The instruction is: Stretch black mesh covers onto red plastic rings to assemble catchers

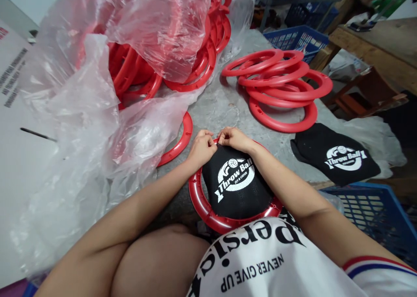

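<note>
On the grey surface, bare red rings lie piled at upper right. At lower centre, the left hand and right hand pinch black fabric at the top of one red ring; its other fastenings can't be judged. Another black cloth, at right, lies unfitted.

Ring under left hand and right hand: glossy red. Cloth just nearside of both: black, fine dotted mesh, white "Throw Ball" logo. Second cloth, right of right hand: black, same white logo. Ring pile beyond right hand: matte red. Bag left of left hand: milky, see-through. Crate right of right hand: blue, grid-patterned. Shirt nearside of hands: white, black lettering; sleeve striped red-white-blue.
</note>
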Motion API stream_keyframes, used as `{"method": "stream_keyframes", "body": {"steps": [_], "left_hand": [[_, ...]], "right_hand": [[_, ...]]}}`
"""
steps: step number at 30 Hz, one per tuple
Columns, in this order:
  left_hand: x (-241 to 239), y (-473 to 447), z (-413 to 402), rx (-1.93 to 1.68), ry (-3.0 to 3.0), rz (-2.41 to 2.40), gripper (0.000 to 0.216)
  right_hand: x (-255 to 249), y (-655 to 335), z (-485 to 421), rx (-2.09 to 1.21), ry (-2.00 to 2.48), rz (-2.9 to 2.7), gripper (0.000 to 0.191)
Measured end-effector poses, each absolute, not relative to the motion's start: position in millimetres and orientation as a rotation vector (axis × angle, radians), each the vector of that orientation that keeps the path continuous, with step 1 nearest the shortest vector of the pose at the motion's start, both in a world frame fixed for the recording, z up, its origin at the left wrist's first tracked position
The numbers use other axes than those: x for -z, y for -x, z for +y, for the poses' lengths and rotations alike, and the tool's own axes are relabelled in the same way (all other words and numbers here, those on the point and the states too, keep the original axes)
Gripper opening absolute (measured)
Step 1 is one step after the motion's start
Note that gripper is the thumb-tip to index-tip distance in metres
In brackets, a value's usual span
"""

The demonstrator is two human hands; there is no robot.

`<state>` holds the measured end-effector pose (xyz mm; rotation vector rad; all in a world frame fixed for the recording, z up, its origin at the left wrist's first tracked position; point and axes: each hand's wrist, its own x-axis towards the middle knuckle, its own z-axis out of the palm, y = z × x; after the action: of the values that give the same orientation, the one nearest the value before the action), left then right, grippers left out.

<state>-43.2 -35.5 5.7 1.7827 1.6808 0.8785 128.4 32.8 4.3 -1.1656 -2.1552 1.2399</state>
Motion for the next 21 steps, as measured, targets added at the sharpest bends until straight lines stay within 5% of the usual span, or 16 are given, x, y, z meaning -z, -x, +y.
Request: {"method": "stream_keyframes", "body": {"steps": [14,21], "left_hand": [[4,46,-33,-0.936,-1.800,1.731,0.010],[-12,47,-37,-1.051,-1.795,1.684,0.022]], "right_hand": [[-17,-135,40,-1.149,1.132,-2.452,0.008],[-24,-179,37,-0.723,1.516,-2.429,0.009]]}}
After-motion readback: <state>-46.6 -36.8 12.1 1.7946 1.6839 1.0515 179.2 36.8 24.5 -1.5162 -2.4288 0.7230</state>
